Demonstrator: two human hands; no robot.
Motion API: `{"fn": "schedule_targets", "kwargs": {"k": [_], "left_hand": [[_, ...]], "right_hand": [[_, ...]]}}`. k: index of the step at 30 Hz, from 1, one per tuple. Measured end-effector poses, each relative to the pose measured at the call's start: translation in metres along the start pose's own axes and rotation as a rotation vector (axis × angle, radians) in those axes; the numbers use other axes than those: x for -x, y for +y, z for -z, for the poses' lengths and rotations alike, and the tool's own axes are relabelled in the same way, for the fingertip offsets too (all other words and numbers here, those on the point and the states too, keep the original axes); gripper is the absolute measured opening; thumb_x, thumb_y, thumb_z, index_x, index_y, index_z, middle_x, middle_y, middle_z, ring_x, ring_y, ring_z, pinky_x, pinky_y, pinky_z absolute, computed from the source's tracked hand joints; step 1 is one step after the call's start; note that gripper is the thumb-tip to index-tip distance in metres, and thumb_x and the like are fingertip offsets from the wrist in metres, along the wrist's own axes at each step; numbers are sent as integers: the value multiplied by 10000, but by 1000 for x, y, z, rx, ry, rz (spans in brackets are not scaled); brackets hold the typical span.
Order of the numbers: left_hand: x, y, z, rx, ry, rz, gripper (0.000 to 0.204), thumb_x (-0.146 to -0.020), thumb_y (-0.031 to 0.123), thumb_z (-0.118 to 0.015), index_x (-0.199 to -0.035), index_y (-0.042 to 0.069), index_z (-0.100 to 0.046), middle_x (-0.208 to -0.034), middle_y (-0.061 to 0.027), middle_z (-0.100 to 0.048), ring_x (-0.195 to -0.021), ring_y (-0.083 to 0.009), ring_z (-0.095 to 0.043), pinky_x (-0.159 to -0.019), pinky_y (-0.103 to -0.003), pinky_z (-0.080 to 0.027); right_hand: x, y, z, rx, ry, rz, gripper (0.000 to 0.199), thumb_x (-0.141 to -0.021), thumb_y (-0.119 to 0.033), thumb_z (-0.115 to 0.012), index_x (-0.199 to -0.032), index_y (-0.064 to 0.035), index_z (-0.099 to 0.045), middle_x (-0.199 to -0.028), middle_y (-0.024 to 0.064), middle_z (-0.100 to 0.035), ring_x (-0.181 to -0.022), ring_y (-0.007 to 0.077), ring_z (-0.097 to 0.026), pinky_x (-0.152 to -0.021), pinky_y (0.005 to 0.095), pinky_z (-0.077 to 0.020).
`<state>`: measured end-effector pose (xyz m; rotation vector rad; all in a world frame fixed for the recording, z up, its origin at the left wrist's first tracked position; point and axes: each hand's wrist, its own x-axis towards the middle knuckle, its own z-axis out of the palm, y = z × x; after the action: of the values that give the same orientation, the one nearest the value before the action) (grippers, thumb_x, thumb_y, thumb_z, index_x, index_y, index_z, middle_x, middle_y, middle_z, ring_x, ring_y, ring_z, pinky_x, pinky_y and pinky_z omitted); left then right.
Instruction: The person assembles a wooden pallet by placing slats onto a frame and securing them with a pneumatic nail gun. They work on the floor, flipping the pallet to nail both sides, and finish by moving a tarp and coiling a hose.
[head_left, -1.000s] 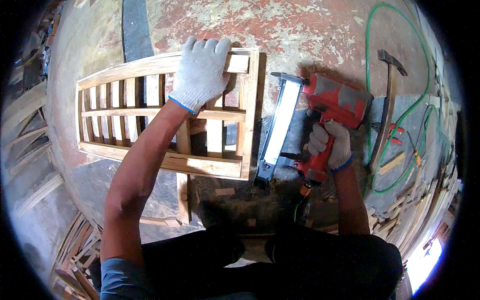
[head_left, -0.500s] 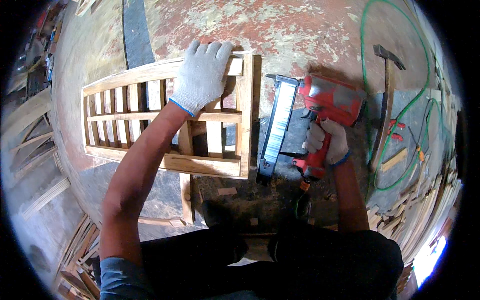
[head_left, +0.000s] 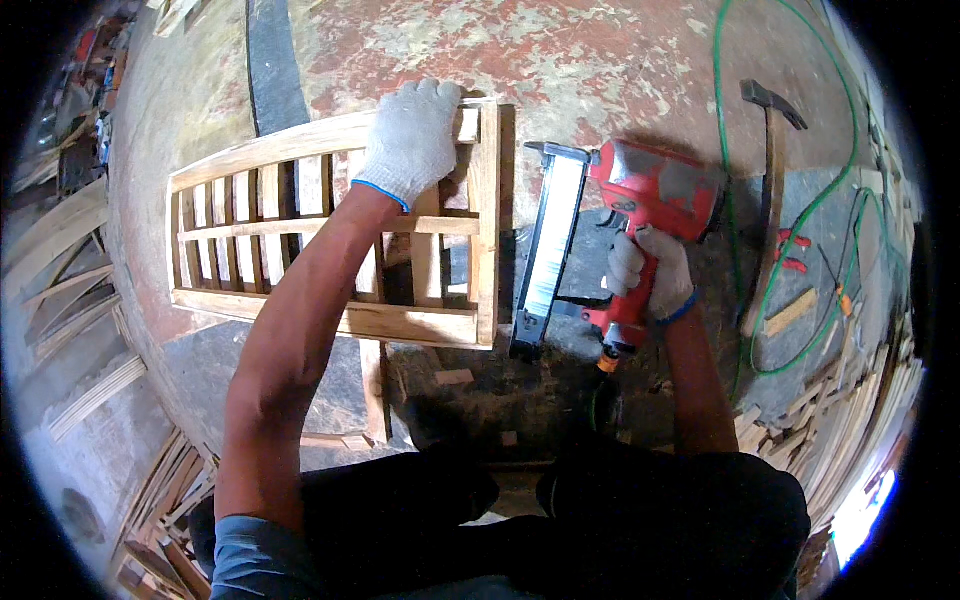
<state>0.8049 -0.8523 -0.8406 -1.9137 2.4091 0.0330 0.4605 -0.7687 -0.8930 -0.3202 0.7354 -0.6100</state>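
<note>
A slatted wooden frame [head_left: 408, 322] lies on the floor in front of me, with several crosswise slats and a long middle strip. My gloved left hand [head_left: 412, 145] grips its far rail close to the right-hand corner, fingers curled over the outer edge. To the right of the frame, my gloved right hand [head_left: 668, 275] is wrapped around the handle of a red nail gun [head_left: 660, 190]. The gun's long magazine stands apart from the frame's right end, and a hose fitting [head_left: 607, 362] hangs from the bottom of the handle.
At the right lie a claw hammer [head_left: 774, 180], a looped green hose [head_left: 720, 70], a red-handled tool [head_left: 793, 262] and a small wood block [head_left: 790, 312]. Stacked wood strips [head_left: 850, 425] line the lower right. More scrap wood [head_left: 165, 490] is piled at lower left.
The nail gun has shifted slightly left and toward the far side with my right hand. My left fingers are curled further over the rail. Both hands keep their hold.
</note>
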Motion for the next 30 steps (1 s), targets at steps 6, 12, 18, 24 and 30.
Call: {"fn": "schedule_targets", "kwargs": {"k": [6, 12, 18, 24, 30], "left_hand": [[-7, -6, 4, 49, -46, -44, 311, -762, 98, -643, -1067, 43, -624, -1046, -185, -648, -1028, -376, -632, -873, -471, -534], [-8, -9, 0, 64, -83, -13, 431, -711, 135, -717, -1120, 54, -608, -1099, -172, -628, -1080, -380, -611, -897, -473, -529], [-10, -10, -3, 59, -77, -36, 464, -723, 148, -718, -1164, 55, -606, -1109, -168, -623, -1074, -372, -616, -892, -466, -538], [-11, -12, -3, 56, -108, -46, 468, -727, 155, -717, -1172, 55, -612, -1107, -163, -627, -1068, -363, -623, -882, -457, -548], [-11, -16, -5, 70, -63, -55, 470, -715, 180, -737, -1157, 68, -619, -1071, -156, -633, -1059, -363, -623, -875, -459, -548]], "right_hand": [[1, -2, 0, -14, -50, -17, 412, -906, -419, -614, -657, -136, -450, -571, -9, -412, -498, 145, -423, -499, 336, -398], [2, -4, -8, -51, 69, -18, 345, -899, -393, -601, -706, -130, -487, -588, -16, -422, -497, 148, -434, -493, 354, -403], [3, -1, -7, -83, 59, 10, 334, -895, -394, -595, -713, -130, -504, -580, -13, -421, -482, 150, -424, -478, 344, -387], [0, -2, -1, -139, -30, -70, 403, -898, -431, -575, -632, -152, -456, -535, -7, -392, -464, 150, -403, -476, 331, -369], [3, -12, -23, -187, 87, -102, 426, -900, -440, -567, -612, -155, -438, -518, -4, -389, -453, 153, -388, -468, 321, -352]]}}
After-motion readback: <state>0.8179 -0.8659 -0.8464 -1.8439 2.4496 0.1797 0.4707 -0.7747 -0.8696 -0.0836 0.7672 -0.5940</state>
